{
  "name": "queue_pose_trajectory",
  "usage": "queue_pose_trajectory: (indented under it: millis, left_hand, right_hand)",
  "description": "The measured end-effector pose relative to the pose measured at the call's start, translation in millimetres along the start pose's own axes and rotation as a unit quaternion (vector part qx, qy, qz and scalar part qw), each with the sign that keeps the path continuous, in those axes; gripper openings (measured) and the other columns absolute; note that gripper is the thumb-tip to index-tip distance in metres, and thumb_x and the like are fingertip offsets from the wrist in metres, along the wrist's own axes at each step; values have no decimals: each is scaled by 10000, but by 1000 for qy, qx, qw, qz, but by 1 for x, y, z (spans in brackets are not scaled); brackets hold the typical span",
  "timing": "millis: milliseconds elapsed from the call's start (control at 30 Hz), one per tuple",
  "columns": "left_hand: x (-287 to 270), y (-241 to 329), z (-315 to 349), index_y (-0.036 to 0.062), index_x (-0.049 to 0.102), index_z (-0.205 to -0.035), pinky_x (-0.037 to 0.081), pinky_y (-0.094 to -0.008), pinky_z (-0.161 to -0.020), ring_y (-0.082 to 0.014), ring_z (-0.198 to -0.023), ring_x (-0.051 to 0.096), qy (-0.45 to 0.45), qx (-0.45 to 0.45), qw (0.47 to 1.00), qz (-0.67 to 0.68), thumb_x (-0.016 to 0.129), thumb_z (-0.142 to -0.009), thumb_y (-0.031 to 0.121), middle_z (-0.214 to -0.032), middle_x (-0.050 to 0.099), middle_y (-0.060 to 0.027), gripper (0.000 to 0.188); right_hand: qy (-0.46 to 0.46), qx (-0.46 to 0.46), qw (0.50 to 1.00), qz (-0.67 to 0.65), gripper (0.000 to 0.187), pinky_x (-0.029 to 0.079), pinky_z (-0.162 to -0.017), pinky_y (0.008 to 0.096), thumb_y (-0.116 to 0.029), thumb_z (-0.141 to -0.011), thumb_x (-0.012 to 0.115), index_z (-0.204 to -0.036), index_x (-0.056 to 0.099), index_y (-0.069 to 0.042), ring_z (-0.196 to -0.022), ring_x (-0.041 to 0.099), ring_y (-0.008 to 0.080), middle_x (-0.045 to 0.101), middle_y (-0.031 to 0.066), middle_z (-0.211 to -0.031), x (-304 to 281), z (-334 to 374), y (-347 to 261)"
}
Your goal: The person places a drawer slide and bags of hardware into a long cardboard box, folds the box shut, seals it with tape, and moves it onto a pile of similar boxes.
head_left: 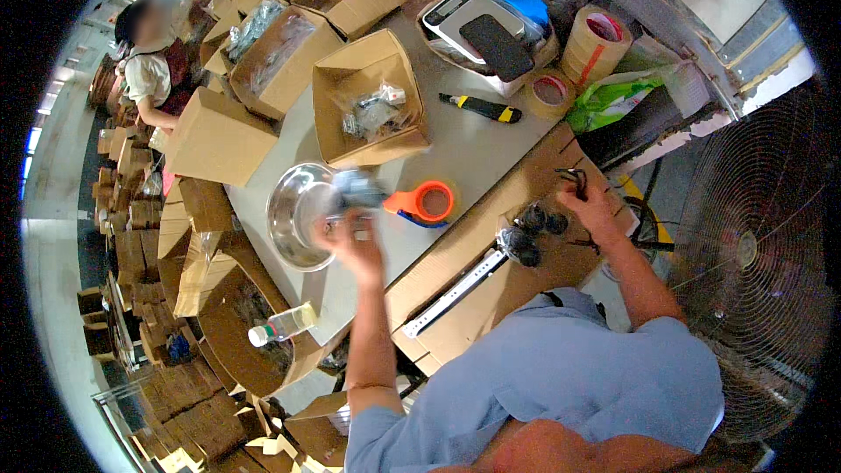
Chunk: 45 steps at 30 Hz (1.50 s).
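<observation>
My left hand (355,250) is closed around a dark grey item (357,190), too smeared by motion to name, over the right rim of a shiny steel bowl (279,219). On the cardboard's right part, my right hand (594,210) pinches a thin black looped piece (571,179). Between my hands, several round black parts (530,226) lie bunched on the cardboard (438,333). Beside them rests a narrow silver slide rail (455,294) with holes. An orange tape dispenser (431,201) sits just right of my left hand.
An open carton (368,88) holds bagged small parts. Behind it are a yellow-black utility knife (482,108), tape rolls (596,44) and a scale (473,22) with a dark phone. A bottle (282,324) stands left; a large fan (745,250) right. Another person (158,70) works far left.
</observation>
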<state>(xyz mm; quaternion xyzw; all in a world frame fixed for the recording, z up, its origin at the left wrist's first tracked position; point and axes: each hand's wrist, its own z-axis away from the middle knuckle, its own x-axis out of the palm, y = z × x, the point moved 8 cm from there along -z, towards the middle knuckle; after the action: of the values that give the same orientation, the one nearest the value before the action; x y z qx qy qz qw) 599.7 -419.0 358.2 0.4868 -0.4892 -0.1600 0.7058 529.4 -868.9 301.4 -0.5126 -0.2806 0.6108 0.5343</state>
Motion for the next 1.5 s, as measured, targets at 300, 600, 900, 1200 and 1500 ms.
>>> queue_pose_trajectory:
  millis: [300,600,900,1200,1500]
  left_hand:
    - [95,-111,248,122,537,-1100,373,-419,-942,-385,-1129,387,-513,75,739,-429,742,-662,113,-1238,323,-222,484]
    - [-90,-102,294,290,410,-1297,185,-540,-1048,-376,-1320,178,-504,76,476,-717,776,-576,310,-1447,188,-130,809]
    - [-93,-121,314,383,276,-1359,286,-684,-877,-521,-1292,75,-465,123,393,-784,787,-546,353,-1472,91,-131,961]
    - [-83,-123,305,370,312,-1346,276,-704,-920,-578,-1262,23,-580,-52,401,-707,852,-397,324,-1469,67,-134,1093]
    - [-92,-112,267,77,503,-1221,475,-362,-829,-263,-1040,531,-580,-280,566,-514,652,-595,83,-1092,572,-170,644]
  right_hand:
    - [-130,0,988,-85,354,457,-665,289,-368,-795,641,-990,626,-73,-734,550,145,622,33,-902,22,21,10]
    - [-21,181,958,-221,431,316,-434,269,-386,-831,620,-1094,514,-62,-519,390,114,539,9,-933,-22,-21,86]
    - [76,-37,996,1,492,399,-519,353,-449,-718,714,-978,529,-74,-581,462,142,540,66,-881,-44,-51,108]
    - [31,-31,999,13,476,435,-788,408,-300,-701,748,-1030,576,-3,-903,577,296,607,150,-982,-82,-55,120]
    - [-30,-133,894,427,560,453,-801,447,-376,-725,695,-1077,540,31,-953,566,385,596,241,-1004,-30,-25,3]
